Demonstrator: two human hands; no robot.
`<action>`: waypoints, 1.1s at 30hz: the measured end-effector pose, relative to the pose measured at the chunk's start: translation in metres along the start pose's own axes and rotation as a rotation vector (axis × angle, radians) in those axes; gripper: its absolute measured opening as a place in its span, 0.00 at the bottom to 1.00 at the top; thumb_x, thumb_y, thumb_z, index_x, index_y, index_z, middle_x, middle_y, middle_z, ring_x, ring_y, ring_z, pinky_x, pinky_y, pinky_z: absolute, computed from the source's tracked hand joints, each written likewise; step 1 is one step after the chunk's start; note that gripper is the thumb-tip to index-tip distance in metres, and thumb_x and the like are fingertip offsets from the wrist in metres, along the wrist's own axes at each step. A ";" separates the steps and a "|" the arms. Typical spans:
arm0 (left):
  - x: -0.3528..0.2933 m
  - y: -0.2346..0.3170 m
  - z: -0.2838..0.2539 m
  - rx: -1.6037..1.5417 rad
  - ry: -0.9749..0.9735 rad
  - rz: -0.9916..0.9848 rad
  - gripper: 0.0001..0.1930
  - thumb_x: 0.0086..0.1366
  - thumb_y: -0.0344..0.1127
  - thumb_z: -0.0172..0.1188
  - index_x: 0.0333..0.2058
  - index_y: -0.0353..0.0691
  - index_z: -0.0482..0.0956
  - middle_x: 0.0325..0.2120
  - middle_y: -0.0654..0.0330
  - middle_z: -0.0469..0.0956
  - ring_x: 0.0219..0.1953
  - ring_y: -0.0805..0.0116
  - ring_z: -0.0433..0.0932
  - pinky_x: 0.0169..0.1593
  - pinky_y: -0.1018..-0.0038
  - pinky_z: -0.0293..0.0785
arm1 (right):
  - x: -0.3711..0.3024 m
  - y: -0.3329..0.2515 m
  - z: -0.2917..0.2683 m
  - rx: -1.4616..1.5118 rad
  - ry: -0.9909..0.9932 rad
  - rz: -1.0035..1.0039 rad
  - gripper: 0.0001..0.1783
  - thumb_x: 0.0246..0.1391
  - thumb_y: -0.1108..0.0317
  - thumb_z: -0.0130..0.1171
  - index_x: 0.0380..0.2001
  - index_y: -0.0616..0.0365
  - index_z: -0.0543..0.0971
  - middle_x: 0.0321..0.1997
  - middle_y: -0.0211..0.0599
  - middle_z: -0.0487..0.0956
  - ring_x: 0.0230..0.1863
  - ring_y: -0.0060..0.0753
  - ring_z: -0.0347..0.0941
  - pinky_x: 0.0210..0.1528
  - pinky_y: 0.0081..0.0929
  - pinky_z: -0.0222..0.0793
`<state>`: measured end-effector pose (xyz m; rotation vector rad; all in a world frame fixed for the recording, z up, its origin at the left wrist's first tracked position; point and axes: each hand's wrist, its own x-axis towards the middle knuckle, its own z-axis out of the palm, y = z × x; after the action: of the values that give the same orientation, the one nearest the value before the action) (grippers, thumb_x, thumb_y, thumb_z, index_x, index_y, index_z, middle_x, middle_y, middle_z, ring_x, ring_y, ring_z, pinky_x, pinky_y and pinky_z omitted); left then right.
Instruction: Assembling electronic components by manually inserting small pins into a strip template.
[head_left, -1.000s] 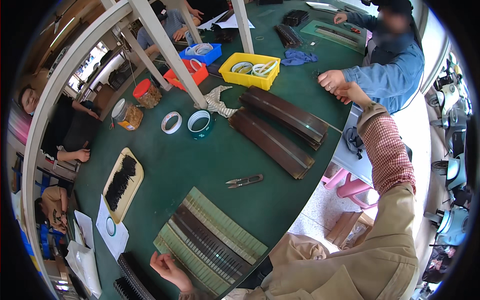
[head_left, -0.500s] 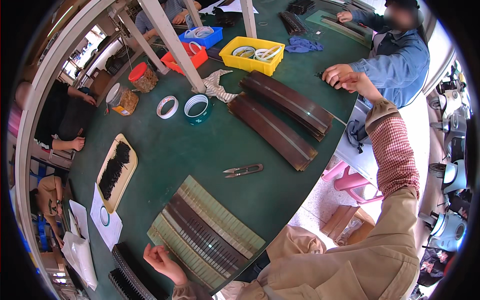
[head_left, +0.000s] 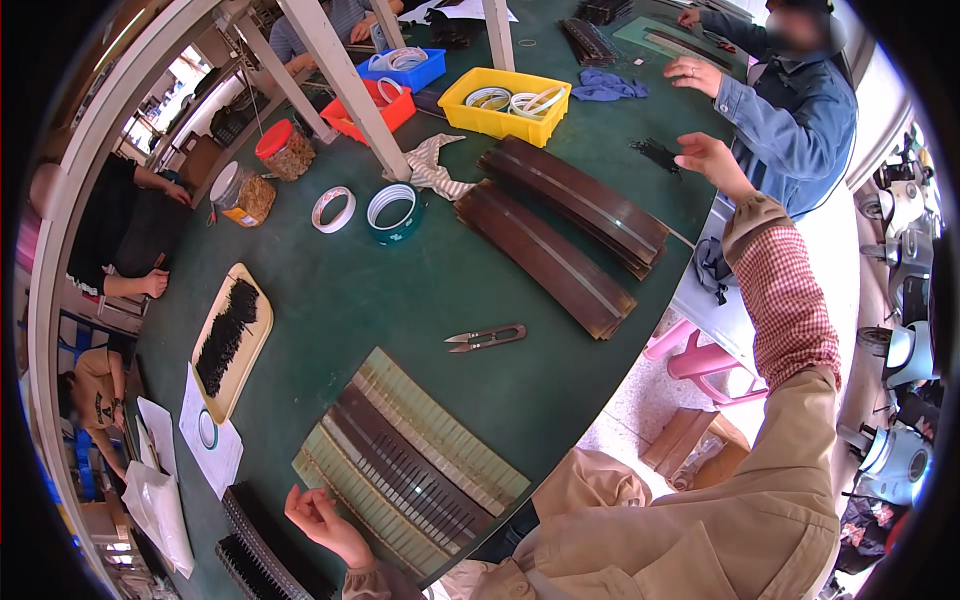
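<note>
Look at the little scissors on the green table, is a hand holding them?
No, the snips lie alone on the table, far from the left hand and right hand.

Open felt btwn snips (head_left: 486, 338) & tape rolls (head_left: 393, 212)

Red-lidded jar (head_left: 284, 150), table's far-left side

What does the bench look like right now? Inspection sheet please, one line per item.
Surface: dark green table, well lit.
Job's things: ribbed green mat with dark strips by left hand; small pile of black pieces near right hand.
Clutter: thread snips, two long brown strip stacks, tape rolls, yellow bin, tray of black pieces.
Grippers: both hands bare, open, holding nothing.
Cables: nothing seen.
Surroundings: co-worker in denim jacket opposite; white frame posts.
</note>
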<state>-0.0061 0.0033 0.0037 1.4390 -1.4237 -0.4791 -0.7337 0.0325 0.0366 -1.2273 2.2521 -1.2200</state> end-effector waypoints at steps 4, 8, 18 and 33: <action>0.001 -0.004 0.002 -0.003 -0.012 0.004 0.13 0.66 0.24 0.45 0.49 0.33 0.64 0.28 0.62 0.69 0.31 0.75 0.67 0.33 0.79 0.64 | 0.045 0.015 0.018 -0.485 0.042 0.125 0.45 0.34 0.42 0.71 0.54 0.57 0.71 0.58 0.46 0.69 0.61 0.46 0.62 0.59 0.43 0.60; 0.001 -0.002 -0.002 -0.008 0.008 0.010 0.13 0.66 0.24 0.45 0.49 0.33 0.64 0.28 0.62 0.69 0.31 0.75 0.68 0.33 0.79 0.64 | 0.050 0.009 0.044 -0.703 0.073 0.345 0.39 0.34 0.43 0.72 0.48 0.51 0.75 0.57 0.42 0.71 0.62 0.43 0.62 0.60 0.47 0.55; -0.001 -0.004 -0.001 -0.054 0.013 0.009 0.13 0.66 0.24 0.45 0.49 0.32 0.64 0.28 0.62 0.69 0.32 0.75 0.68 0.33 0.79 0.65 | 0.036 0.024 0.065 -0.717 0.167 -0.144 0.17 0.47 0.63 0.64 0.37 0.63 0.75 0.40 0.49 0.76 0.45 0.53 0.71 0.49 0.38 0.65; 0.000 -0.004 -0.004 -0.126 0.015 -0.005 0.13 0.65 0.23 0.45 0.48 0.33 0.64 0.28 0.60 0.71 0.31 0.75 0.69 0.33 0.81 0.67 | 0.053 0.031 0.027 0.658 0.035 0.651 0.09 0.63 0.64 0.47 0.39 0.54 0.74 0.24 0.28 0.72 0.22 0.21 0.67 0.19 0.22 0.60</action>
<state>-0.0004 0.0037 0.0023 1.3424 -1.3543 -0.5501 -0.7658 -0.0162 0.0025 -0.2067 1.7872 -1.4971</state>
